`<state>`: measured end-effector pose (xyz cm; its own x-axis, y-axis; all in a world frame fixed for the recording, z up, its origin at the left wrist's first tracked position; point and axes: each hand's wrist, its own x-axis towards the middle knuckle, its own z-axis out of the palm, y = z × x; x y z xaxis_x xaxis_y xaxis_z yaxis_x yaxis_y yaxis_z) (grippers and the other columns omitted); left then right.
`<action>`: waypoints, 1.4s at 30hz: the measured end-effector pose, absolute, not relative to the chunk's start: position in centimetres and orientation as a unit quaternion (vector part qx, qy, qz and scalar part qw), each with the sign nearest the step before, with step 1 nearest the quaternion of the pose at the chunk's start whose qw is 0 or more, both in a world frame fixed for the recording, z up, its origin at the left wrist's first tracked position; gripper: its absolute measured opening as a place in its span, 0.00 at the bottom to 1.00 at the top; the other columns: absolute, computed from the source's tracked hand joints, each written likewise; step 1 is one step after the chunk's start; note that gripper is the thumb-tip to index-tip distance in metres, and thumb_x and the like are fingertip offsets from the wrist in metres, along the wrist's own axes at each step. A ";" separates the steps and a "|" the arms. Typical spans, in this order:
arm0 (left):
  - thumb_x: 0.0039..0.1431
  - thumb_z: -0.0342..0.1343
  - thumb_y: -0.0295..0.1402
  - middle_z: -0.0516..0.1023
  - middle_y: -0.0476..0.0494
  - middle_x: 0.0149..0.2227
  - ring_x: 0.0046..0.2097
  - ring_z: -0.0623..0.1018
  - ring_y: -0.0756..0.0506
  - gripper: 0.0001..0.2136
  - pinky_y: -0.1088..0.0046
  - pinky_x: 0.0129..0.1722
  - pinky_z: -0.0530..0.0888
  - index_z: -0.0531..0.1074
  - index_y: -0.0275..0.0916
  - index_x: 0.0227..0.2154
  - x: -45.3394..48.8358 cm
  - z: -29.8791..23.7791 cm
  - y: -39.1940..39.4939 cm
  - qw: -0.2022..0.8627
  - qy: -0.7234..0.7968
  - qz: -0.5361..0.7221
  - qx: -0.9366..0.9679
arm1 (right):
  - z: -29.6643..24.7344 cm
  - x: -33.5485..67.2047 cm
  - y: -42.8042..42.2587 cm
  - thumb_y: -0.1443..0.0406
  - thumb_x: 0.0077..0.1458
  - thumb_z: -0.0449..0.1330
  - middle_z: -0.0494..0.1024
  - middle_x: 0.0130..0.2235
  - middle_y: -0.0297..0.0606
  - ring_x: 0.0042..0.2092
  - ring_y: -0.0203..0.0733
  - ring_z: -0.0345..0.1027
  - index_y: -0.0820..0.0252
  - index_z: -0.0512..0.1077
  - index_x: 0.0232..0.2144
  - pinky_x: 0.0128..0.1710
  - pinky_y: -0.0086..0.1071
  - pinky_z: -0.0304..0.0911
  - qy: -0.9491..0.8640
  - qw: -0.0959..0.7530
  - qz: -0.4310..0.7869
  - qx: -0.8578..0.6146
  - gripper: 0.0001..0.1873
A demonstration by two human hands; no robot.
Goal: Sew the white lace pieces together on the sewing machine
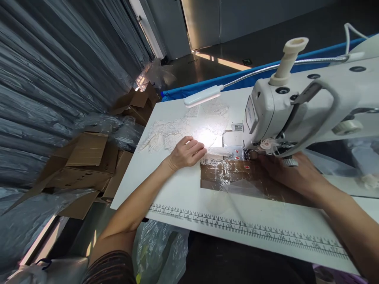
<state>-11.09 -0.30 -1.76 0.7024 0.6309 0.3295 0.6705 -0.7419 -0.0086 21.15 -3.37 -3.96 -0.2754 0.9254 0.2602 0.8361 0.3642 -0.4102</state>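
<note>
My left hand point(188, 153) is closed, its curled fingertips on the left end of a white lace strip point(217, 154) lying in front of the needle area. The strip runs toward the presser foot of a white sewing machine point(263, 106). My right hand point(291, 171) reaches in beneath the machine head from the right, close to the needle; its fingertips are hidden in shadow and behind machine parts. Between the hands, a brown, tape-covered sheet point(219, 177) with small red arrow marks is fixed on the white table point(177, 189).
More white lace point(166, 132) is spread at the table's far left. A lit lamp point(204, 96) on a bendable metal neck hangs over it. A printed ruler point(219, 221) runs along the front edge. Open cardboard boxes point(85, 157) and plastic bags stand left of the table.
</note>
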 end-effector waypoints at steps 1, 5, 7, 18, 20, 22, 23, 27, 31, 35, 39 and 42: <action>0.64 0.47 0.25 0.75 0.47 0.30 0.29 0.68 0.48 0.11 0.63 0.39 0.65 0.68 0.43 0.27 -11.4 -2.3 -0.4 0.055 -0.353 -0.163 -0.920 | -3.9 21.2 -3.3 0.59 0.58 0.53 0.77 0.42 0.49 0.45 0.59 0.70 0.59 0.74 0.41 0.41 0.45 0.67 -0.795 0.223 0.098 -0.556 0.15; 0.64 0.48 0.26 0.76 0.47 0.30 0.30 0.71 0.48 0.11 0.61 0.40 0.66 0.69 0.43 0.26 -12.2 -3.5 -0.4 0.030 -0.355 -0.162 -0.920 | -4.3 21.5 -3.1 0.61 0.57 0.54 0.78 0.41 0.48 0.44 0.58 0.71 0.59 0.73 0.40 0.39 0.43 0.68 -0.801 0.213 0.104 -0.550 0.13; 0.64 0.48 0.27 0.77 0.46 0.30 0.30 0.72 0.48 0.11 0.60 0.39 0.68 0.69 0.43 0.26 -12.2 -3.7 -0.3 0.039 -0.348 -0.155 -0.924 | -4.9 21.6 -3.1 0.61 0.57 0.54 0.77 0.42 0.50 0.46 0.59 0.70 0.60 0.73 0.41 0.40 0.44 0.68 -0.806 0.218 0.092 -0.542 0.14; 0.64 0.48 0.26 0.76 0.47 0.29 0.29 0.72 0.48 0.11 0.61 0.39 0.68 0.67 0.43 0.25 -12.3 -3.6 -0.4 0.058 -0.336 -0.173 -0.924 | -5.6 21.3 -3.2 0.61 0.60 0.51 0.78 0.39 0.52 0.43 0.59 0.71 0.63 0.75 0.42 0.43 0.47 0.67 -0.813 0.217 0.066 -0.537 0.17; 0.64 0.48 0.27 0.76 0.48 0.29 0.28 0.71 0.49 0.11 0.62 0.39 0.68 0.66 0.43 0.25 -12.3 -3.6 -0.3 0.070 -0.335 -0.170 -0.924 | -5.6 21.3 -3.2 0.61 0.60 0.51 0.78 0.40 0.52 0.45 0.60 0.71 0.63 0.76 0.41 0.43 0.48 0.67 -0.816 0.220 0.064 -0.530 0.16; 0.64 0.48 0.27 0.76 0.48 0.29 0.28 0.70 0.49 0.11 0.62 0.39 0.67 0.65 0.42 0.25 -12.2 -3.7 -0.1 0.100 -0.331 -0.168 -0.923 | -5.7 21.2 -3.2 0.62 0.59 0.52 0.77 0.43 0.53 0.47 0.61 0.70 0.63 0.76 0.41 0.45 0.49 0.67 -0.824 0.221 0.061 -0.518 0.16; 0.64 0.48 0.27 0.76 0.48 0.29 0.28 0.70 0.49 0.11 0.63 0.39 0.67 0.65 0.42 0.25 -12.1 -3.7 -0.1 0.113 -0.328 -0.174 -0.922 | -5.7 21.2 -3.2 0.62 0.59 0.52 0.77 0.44 0.54 0.49 0.62 0.69 0.63 0.76 0.41 0.45 0.49 0.66 -0.824 0.222 0.058 -0.518 0.16; 0.65 0.49 0.27 0.79 0.47 0.35 0.31 0.72 0.50 0.10 0.64 0.40 0.67 0.63 0.41 0.26 -11.8 -3.8 0.1 0.124 -0.319 -0.209 -0.916 | -5.8 21.1 -3.3 0.60 0.61 0.51 0.77 0.45 0.52 0.50 0.60 0.68 0.62 0.76 0.40 0.47 0.49 0.65 -0.818 0.226 0.055 -0.526 0.16; 0.66 0.48 0.28 0.79 0.47 0.34 0.31 0.72 0.50 0.07 0.67 0.40 0.68 0.65 0.41 0.30 -11.5 -3.7 0.1 0.100 -0.322 -0.209 -0.918 | -5.9 21.0 -3.5 0.60 0.62 0.50 0.77 0.44 0.50 0.50 0.57 0.68 0.60 0.75 0.41 0.46 0.48 0.65 -0.823 0.231 0.045 -0.518 0.16; 0.67 0.46 0.29 0.75 0.50 0.27 0.29 0.72 0.49 0.07 0.67 0.40 0.69 0.68 0.40 0.39 -11.4 -3.7 0.3 0.062 -0.355 -0.215 -0.907 | -5.9 20.9 -3.5 0.59 0.62 0.50 0.77 0.44 0.51 0.51 0.58 0.67 0.60 0.75 0.43 0.46 0.49 0.65 -0.820 0.225 0.038 -0.524 0.17; 0.66 0.49 0.36 0.78 0.47 0.32 0.36 0.75 0.47 0.08 0.64 0.44 0.67 0.71 0.41 0.35 -10.8 -2.9 0.7 -0.035 -0.388 -0.212 -0.896 | -5.5 20.8 -3.3 0.60 0.62 0.50 0.77 0.42 0.49 0.50 0.57 0.67 0.59 0.76 0.44 0.45 0.47 0.64 -0.826 0.206 0.047 -0.522 0.17; 0.67 0.46 0.38 0.76 0.45 0.32 0.35 0.73 0.47 0.14 0.67 0.40 0.68 0.68 0.40 0.28 -9.8 -1.5 1.7 -0.130 -0.410 -0.187 -0.883 | -5.0 20.6 -3.2 0.61 0.61 0.51 0.77 0.43 0.47 0.49 0.55 0.67 0.59 0.75 0.46 0.45 0.44 0.64 -0.828 0.180 0.049 -0.528 0.17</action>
